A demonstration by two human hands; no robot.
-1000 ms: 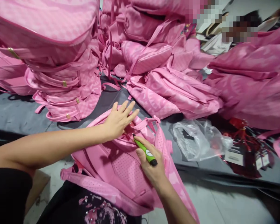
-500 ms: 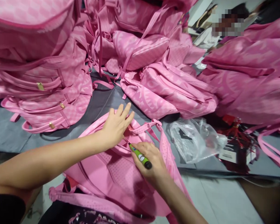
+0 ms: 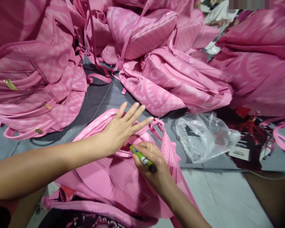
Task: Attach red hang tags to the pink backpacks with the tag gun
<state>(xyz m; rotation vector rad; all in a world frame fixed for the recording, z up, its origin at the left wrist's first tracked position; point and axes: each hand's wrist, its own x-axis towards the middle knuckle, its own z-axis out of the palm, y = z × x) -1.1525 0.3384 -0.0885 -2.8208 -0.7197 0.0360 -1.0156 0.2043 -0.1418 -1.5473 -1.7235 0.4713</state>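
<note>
A pink backpack (image 3: 95,180) lies in front of me with its padded, perforated back panel facing up. My left hand (image 3: 123,129) is spread over its upper end, fingers stretched out and palm down. My right hand (image 3: 154,164) is closed around a green pen-shaped tool (image 3: 142,159) with a black butt end. Its thin dark tip points at the backpack's top seam, just below my left hand. Whether the tip touches the fabric I cannot tell. A looped pink strap (image 3: 165,136) rises on the right side of the backpack.
Stacked pink backpacks (image 3: 35,82) with gold-coloured tags rise on the left. More pink backpacks (image 3: 171,79) lie behind and at right (image 3: 256,79). A clear plastic bag (image 3: 201,139) and black hang tags (image 3: 242,148) with red strings rest on the grey table cover (image 3: 97,98).
My left hand's fingers have spread wider and reach further right. The right hand holds the green tool in nearly the same place. The view has tilted down and drawn closer.
</note>
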